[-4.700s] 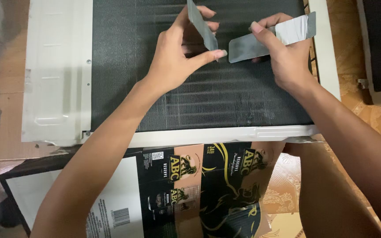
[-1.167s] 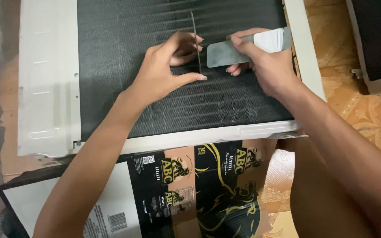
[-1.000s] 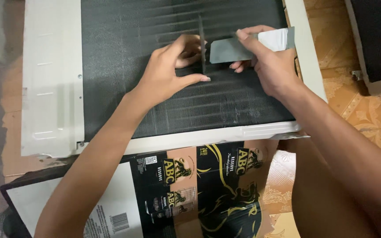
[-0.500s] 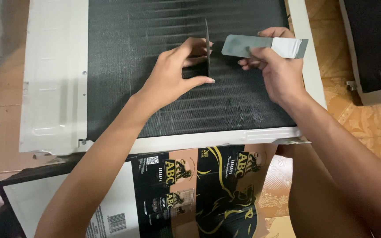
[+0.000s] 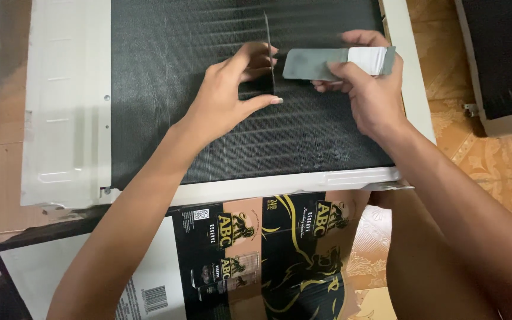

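Both hands work over a dark finned coil panel (image 5: 208,71) set in a white metal frame (image 5: 66,106) that lies flat on the floor. Left hand (image 5: 232,95) pinches a thin metal strip (image 5: 266,41), seen edge-on and standing upright on the fins. Right hand (image 5: 368,89) grips a flat grey metal plate (image 5: 312,64) by its white-wrapped end, the plate held level just right of the strip. Printed black cardboard (image 5: 280,255) lies below the frame.

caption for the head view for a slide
Left hand stands a thin blade on dark coil fins; right hand holds a flat scraper.
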